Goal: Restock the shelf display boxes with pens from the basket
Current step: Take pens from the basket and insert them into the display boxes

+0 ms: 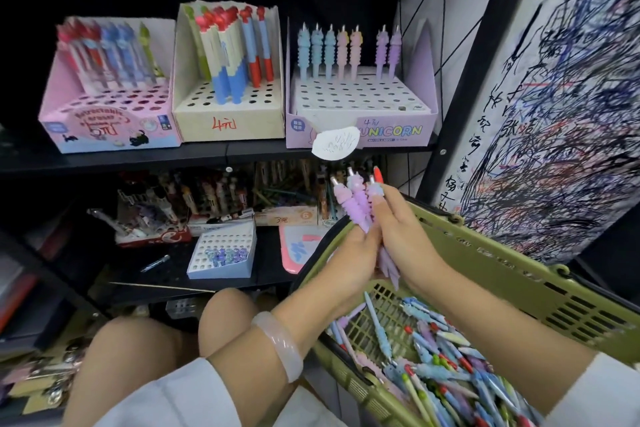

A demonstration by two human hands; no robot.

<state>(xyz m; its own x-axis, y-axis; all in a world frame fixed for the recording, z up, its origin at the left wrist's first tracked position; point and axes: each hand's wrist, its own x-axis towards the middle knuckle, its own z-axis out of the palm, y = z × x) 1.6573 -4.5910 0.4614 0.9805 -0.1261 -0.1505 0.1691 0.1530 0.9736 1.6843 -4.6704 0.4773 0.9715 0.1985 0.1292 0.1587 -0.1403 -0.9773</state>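
Both hands hold a small bunch of purple unicorn pens (358, 203) above the olive green basket (519, 274). My left hand (346, 263) grips the bunch from below and the left. My right hand (401, 232) curls round it from the right, with a red-tipped pen sticking up by its fingers. The basket at lower right holds several loose pens (446, 367) in blue, purple and red. On the upper shelf the UNICORN display box (360, 128) has a back row of unicorn pens (346, 48) and several unfilled holes.
A pink display box (107, 128) and a beige box marked in red (225, 123) stand left of the unicorn box. The lower shelf carries a small white holed box (221, 253), a loose pen (156, 263) and cluttered stationery. A scribbled test-paper panel (561, 114) rises at right. My knees are below.
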